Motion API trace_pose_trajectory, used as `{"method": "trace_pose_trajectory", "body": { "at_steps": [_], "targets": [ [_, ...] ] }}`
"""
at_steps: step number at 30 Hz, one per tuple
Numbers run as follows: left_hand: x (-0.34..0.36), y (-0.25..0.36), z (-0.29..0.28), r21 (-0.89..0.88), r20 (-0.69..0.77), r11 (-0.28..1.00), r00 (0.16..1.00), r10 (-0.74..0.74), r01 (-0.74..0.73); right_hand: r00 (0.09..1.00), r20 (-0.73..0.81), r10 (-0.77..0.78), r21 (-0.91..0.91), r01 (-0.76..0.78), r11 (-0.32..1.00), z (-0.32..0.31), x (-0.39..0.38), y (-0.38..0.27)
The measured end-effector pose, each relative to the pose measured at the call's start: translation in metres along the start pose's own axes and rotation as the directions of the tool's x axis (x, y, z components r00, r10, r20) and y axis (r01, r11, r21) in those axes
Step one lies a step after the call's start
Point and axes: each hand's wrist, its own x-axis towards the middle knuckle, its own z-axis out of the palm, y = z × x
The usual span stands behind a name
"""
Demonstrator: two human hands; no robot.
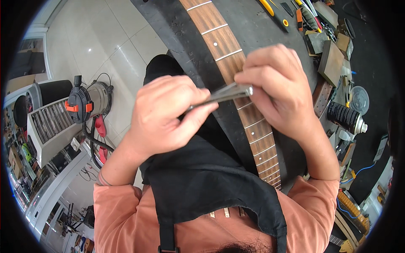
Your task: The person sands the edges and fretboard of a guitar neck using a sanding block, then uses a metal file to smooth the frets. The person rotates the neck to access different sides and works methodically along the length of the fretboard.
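A guitar neck with a brown fretboard [219, 40] and silver frets lies on a black mat [249, 25], running from the top down toward my body. A thin metal file [230, 92] lies across the fretboard. My left hand [166, 114] grips its near end with closed fingers. My right hand [274, 84] pinches its far tip and rests on the fretboard, hiding several frets. I wear an orange shirt and a black apron [202, 181].
Wooden blocks [331, 61], a black spray can [346, 118], a yellow-handled tool [270, 9] and small clutter crowd the bench at the right. A shop vacuum [88, 101] and a heater [50, 126] stand on the tiled floor at the left. Another guitar neck [352, 211] lies lower right.
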Motion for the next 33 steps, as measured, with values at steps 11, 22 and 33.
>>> {"method": "trace_pose_trajectory", "body": {
  "at_steps": [11, 22, 33],
  "targets": [
    [0.014, -0.011, -0.008, 0.142, -0.121, 0.978, 0.983, -0.139, 0.155, 0.993, -0.109, -0.035, -0.028, 0.032, 0.999, 0.015, 0.033, 0.016],
    [0.001, -0.004, -0.005, 0.032, 0.022, 0.999, 1.000, -0.022, 0.021, 1.000, -0.029, -0.010, 0.021, 0.011, 1.000, 0.003, 0.003, 0.001],
    [0.001, -0.001, -0.003, 0.115, 0.031, 0.993, 0.999, 0.037, -0.040, 0.999, -0.035, 0.005, 0.083, -0.002, 0.997, 0.005, 0.004, 0.007]
  ]
}}
